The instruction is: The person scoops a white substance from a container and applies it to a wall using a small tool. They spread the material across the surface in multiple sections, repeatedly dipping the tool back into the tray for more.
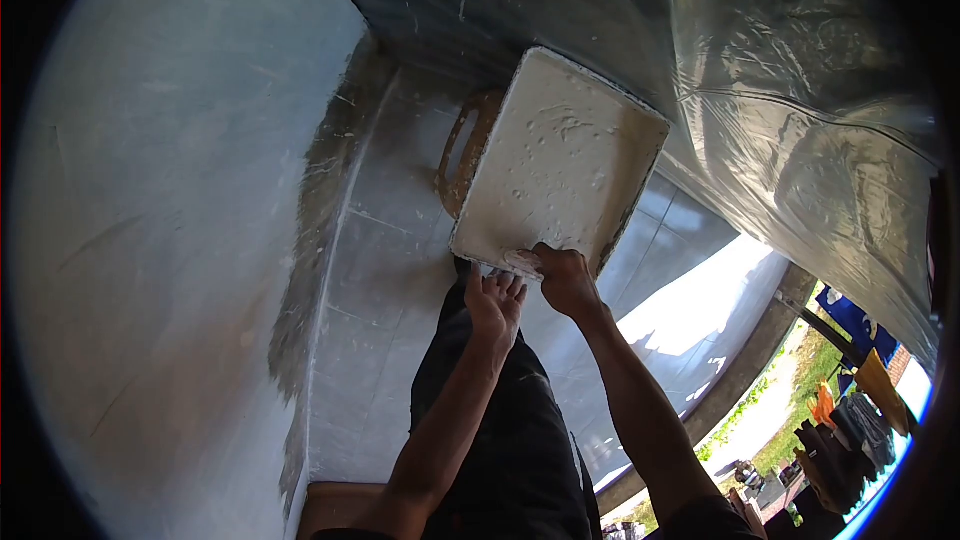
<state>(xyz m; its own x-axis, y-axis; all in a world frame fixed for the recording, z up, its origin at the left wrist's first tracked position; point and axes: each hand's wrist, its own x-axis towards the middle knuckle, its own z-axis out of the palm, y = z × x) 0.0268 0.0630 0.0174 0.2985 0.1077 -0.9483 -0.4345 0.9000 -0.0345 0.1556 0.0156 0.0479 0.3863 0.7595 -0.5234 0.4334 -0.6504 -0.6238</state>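
Observation:
A rectangular tray [570,155] of whitish, lumpy paste rests on a brown stool-like object [462,155] with a slot in its side. At the tray's near edge, my left hand [495,302] is held palm up with its fingers apart, some whitish stuff on the fingertips. My right hand [568,280] is closed beside it at the near rim, its fingers around something whitish, too hidden to name.
A pale wall [170,190] with a rough dark strip stands at the left. Grey tiles [370,340] cover the floor. Plastic sheeting [790,130] hangs at the upper right. Clothes [850,440] and grass lie beyond a ledge [740,400] at the lower right.

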